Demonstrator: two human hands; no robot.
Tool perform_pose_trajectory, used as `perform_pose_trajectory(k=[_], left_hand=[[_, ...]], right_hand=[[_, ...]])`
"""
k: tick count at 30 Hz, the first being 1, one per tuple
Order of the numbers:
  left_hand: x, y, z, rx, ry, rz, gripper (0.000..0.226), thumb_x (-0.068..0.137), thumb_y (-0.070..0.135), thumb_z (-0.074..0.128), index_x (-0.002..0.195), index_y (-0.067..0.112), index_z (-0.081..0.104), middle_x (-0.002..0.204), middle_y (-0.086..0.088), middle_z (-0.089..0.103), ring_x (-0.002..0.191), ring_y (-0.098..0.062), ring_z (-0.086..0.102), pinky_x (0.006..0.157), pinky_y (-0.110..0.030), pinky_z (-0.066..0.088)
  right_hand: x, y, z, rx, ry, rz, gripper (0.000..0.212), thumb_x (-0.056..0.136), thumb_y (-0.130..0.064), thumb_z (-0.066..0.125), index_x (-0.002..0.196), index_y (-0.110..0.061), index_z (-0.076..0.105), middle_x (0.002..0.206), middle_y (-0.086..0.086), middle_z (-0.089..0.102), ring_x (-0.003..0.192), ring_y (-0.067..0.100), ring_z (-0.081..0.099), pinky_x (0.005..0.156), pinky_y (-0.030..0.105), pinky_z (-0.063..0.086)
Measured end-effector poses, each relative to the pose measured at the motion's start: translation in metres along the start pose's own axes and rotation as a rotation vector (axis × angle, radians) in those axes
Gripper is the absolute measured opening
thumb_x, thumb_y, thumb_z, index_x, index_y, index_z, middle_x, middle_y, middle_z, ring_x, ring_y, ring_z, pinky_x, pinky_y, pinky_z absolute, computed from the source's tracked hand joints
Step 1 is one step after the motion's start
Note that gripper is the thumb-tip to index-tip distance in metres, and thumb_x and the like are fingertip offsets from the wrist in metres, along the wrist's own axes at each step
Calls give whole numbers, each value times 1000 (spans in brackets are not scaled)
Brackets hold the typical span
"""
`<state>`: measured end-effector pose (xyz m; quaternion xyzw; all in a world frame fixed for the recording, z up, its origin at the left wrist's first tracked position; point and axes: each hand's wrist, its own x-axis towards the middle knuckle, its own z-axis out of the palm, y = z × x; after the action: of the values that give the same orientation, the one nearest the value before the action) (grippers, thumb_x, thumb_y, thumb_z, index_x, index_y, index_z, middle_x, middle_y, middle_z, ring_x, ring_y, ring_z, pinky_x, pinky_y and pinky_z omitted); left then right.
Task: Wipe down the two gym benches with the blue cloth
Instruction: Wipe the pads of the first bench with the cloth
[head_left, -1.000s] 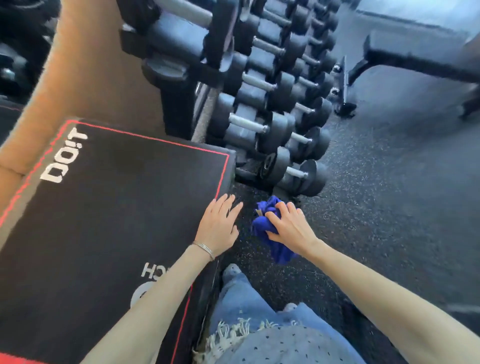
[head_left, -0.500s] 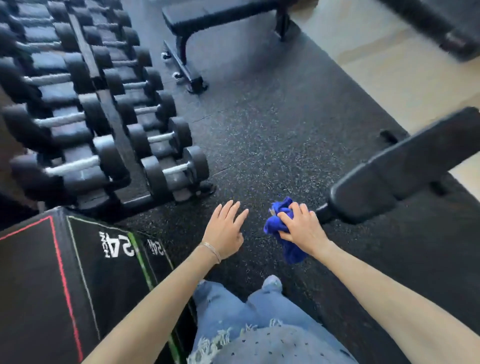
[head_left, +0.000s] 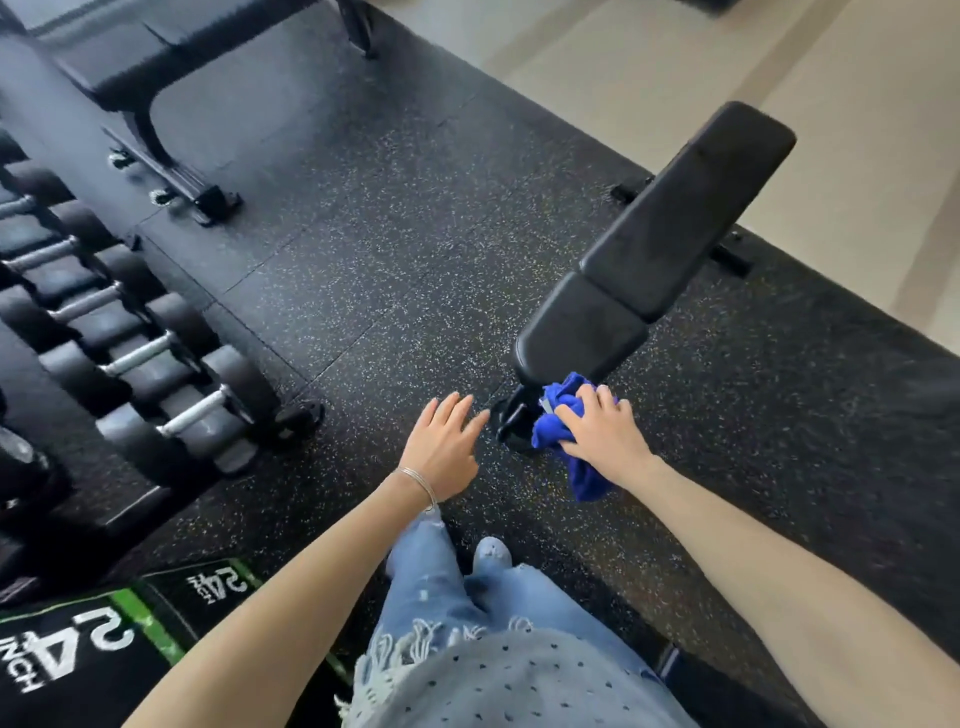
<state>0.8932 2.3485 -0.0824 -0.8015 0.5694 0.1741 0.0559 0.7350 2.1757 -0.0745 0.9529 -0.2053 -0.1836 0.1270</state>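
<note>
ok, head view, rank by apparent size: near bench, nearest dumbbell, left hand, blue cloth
1. near bench
2. nearest dumbbell
3. left hand and blue cloth: about alike; cloth partly hidden by right hand

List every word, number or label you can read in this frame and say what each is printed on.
"24": large white number, upside down, on the black box at lower left.
"INCH": white, beside that 24, reaching the frame edge.
"24": smaller, on the box's next face; the tiny word beside it is too blurred.
No readable text on the dumbbells, near bench, far bench or blue cloth.
</note>
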Motion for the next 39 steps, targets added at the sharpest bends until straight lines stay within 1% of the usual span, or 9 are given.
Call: perform_pose_trajectory(k=[4,9,17,22,25,28,31,35,39], left_hand=[[41,3,-5,20,-24,42,68,90,33,48,150,21,17,158,-8,15,146,-27,9,120,-45,6],[98,-10,-8,14,-55,47,69,89,32,49,149,21,18,157,-9,17,146,-29,11,120,-45,7],[177,-34,-22,-3,-77,67,71,88,35,52,148,19,19,156,-10,19,145,-28,14,118,-45,9],[215,-32,-29,-48,-60,-5,67,90,35,49,149,18,20,156,-11,20,145,-29,14,118,-45,10],[230,-21,-23,-88,-69,-89,67,89,33,48,148,18,20,156,-10,20,145,-29,14,118,-45,10],[241,-1,-14,-152,-106,-219,67,88,31,48,148,18,21,156,-10,20,145,-28,15,118,-45,10],[252,28,-2,-225,-107,-408,66,89,30,46,148,18,20,157,-10,19,145,-28,14,118,-44,10],[259,78,2,-321,-148,-601,67,89,29,47,149,17,19,157,-10,18,145,-27,13,118,-43,9],[269,124,2,-381,-136,-761,69,88,33,50,148,16,20,156,-12,19,144,-29,15,118,-43,11]], right_hand=[[33,25,16,102,-67,-17,42,89,-49,49,120,-21,48,121,12,46,104,29,47,77,38,45],[82,44,25,112,-120,-2,42,87,-49,53,119,-23,51,116,12,48,99,29,48,74,38,47],[148,72,21,208,-174,-49,44,90,-46,51,125,-19,46,118,14,43,105,31,43,79,41,44],[183,97,27,210,-173,-157,43,91,-44,50,125,-18,45,118,15,43,108,31,41,78,39,40],[204,114,37,175,-188,-251,41,91,-44,51,122,-17,46,117,15,44,107,30,42,77,37,40],[226,134,48,91,-183,-417,39,88,-45,54,115,-17,50,115,15,48,104,30,46,74,35,40],[249,167,52,-60,-160,-610,39,78,-48,66,102,-19,59,101,12,56,91,28,53,64,32,41],[272,205,61,-20,-154,-757,39,86,-44,59,110,-14,53,110,18,48,99,32,46,71,37,39],[289,233,71,-38,-128,-844,40,84,-42,62,109,-12,56,111,20,50,99,32,47,70,40,42]])
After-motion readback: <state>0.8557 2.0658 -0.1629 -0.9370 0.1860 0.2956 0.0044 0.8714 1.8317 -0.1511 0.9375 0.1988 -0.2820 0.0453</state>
